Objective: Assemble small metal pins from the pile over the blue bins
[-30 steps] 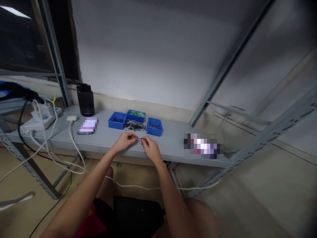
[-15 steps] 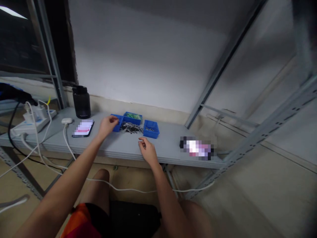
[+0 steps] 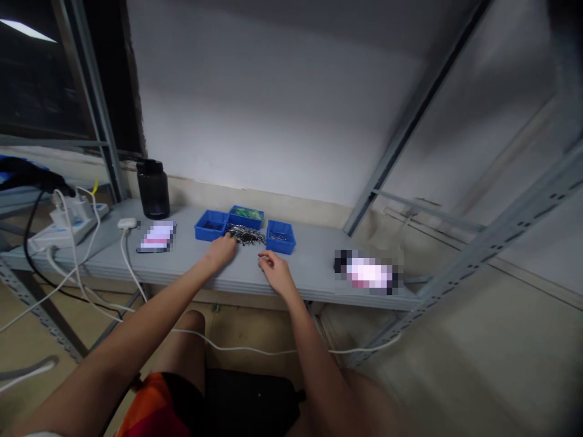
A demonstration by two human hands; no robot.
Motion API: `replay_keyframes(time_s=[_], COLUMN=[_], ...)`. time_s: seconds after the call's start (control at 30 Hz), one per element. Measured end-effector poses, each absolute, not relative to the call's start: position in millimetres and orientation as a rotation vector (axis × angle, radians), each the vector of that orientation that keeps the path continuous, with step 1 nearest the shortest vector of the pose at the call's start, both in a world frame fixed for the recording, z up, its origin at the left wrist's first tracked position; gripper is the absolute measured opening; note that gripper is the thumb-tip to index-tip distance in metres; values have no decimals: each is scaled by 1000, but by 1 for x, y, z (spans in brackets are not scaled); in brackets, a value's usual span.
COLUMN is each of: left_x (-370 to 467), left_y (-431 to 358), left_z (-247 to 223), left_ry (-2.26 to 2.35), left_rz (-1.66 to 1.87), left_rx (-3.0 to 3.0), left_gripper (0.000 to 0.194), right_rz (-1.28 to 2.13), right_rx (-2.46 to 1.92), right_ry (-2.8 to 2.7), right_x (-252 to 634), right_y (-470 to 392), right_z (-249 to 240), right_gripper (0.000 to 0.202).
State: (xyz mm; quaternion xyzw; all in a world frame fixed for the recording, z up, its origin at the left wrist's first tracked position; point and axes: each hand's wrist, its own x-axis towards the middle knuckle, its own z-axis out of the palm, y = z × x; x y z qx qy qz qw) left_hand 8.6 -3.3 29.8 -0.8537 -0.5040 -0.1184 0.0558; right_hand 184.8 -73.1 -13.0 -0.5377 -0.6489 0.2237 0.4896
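Observation:
A loose pile of small, thin silver and black metal pieces (image 3: 248, 235) lies on the grey shelf (image 3: 182, 262). My left hand (image 3: 221, 250) reaches to the left edge of this pile, back of the hand upward, its fingertips mostly hidden. Just in front of the pile's right side, my right hand (image 3: 276, 270) rests low with thumb and fingers curled together; anything between them is too small to make out. A blue bin (image 3: 201, 234) with dark small pieces stands left of the pile. To the right is another blue bin (image 3: 280, 245) with a few thin metal pieces.
Behind the pile, a third blue bin (image 3: 246, 223) holds green packets. A dark bottle (image 3: 153, 191), a phone (image 3: 157, 235) and a white charger (image 3: 127, 223) with cable are at left, beside a power strip (image 3: 68, 233). Another phone (image 3: 367, 273) lies right, near a metal upright.
My left hand has moved right and down, from over the left bin to the pile's edge, uncovering that bin. The right hand stays almost in place. The view has shifted slightly.

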Motion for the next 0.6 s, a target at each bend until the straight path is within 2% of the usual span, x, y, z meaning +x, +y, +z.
replay_keyframes(time_s=[0.13,0.33,0.5,0.6], left_x=[10,4,-3,-4], left_y=[5,-1,-19,-24], left_z=[25,25,21,15], left_ry=[-1646,-1687,-1436,-1257], left_rz=[-364,-447,-573,-821], left_rx=[-2529,-2538,-2818,-3060], left_gripper=[34,32,23,23], right_rz=[654,622,476,420], right_rx=[-1263,-1239,-1276,-1270], right_ry=[-1646,-1726,-1849,-1922], right_x=[196,199,194,192], right_y=[-57,-47,-51,-54], right_z=[-8,-4,-4,-5], right_gripper=[24,20,21,22])
